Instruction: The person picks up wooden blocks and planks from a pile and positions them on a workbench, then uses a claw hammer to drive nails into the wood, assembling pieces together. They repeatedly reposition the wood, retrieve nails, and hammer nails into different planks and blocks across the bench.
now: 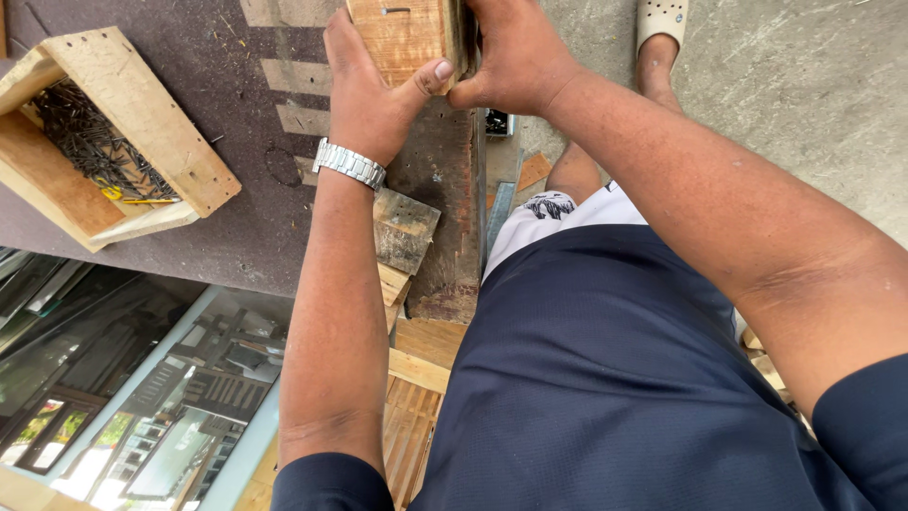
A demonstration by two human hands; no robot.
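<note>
One wooden block (405, 33) stood at the top edge of the view, above the near edge of the dark workbench (236, 123), and both hands were closed on it. The left hand (364, 95) clasped its left side, the thumb pressed across the lower front face; one metal staple or nail head showed in that face near the top. The right hand (515, 57) gripped the block's right side, fingers wrapped behind where they could not be seen. One silver metal watch (350, 164) circled the left wrist. On the workbench, well apart to the left, sat one open wooden box (142, 123) holding a heap of dark nails (90, 142), too many and too tangled to count. Below the hands, three or so wood offcuts (405, 232) lay stacked against the bench's end. One pale perforated clog (660, 19) was visible on the concrete floor (804, 85) at upper right. Glass panes (142, 397) lay at lower left, reflecting buildings.
</note>
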